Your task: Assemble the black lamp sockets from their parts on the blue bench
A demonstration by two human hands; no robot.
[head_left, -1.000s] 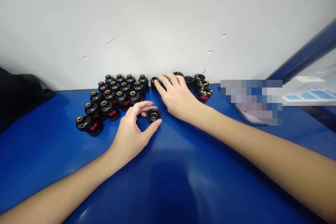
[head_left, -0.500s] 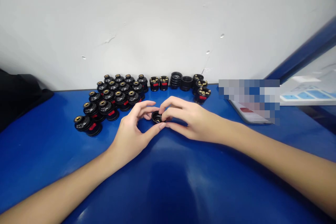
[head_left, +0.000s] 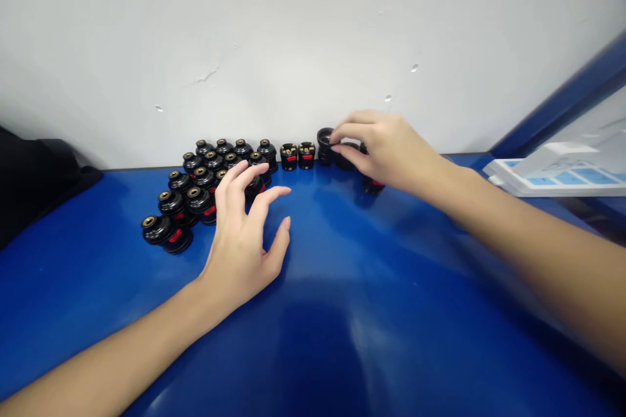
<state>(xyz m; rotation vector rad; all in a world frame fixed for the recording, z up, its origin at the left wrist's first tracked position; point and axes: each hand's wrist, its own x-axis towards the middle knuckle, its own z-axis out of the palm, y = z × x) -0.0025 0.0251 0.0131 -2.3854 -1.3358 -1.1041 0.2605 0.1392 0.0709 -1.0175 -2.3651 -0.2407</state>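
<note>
We see the right hand (head_left: 391, 150) reaching to the back of the blue table (head_left: 342, 313), its thumb and forefinger pinched on the top black ring (head_left: 325, 137) of a short stack of rings (head_left: 325, 148) that stands upright against the white wall (head_left: 293, 32), its long axis vertical and the open mouth of the top ring facing up. The left hand (head_left: 242, 241) rests on the table with fingers spread and empty, its fingertips just in front of a cluster of assembled black sockets (head_left: 205, 186), which stand upright with brass centres up and red tabs at their bases. Just left of the ring stack stand two black cores (head_left: 297, 155) with brass contacts on top. The right hand hides most of the parts behind it; only a dark piece with a red tab (head_left: 373, 185) peeks out beneath the palm. A white and blue tray (head_left: 552, 172) at the right edge is cut off, its contents unreadable.
</note>
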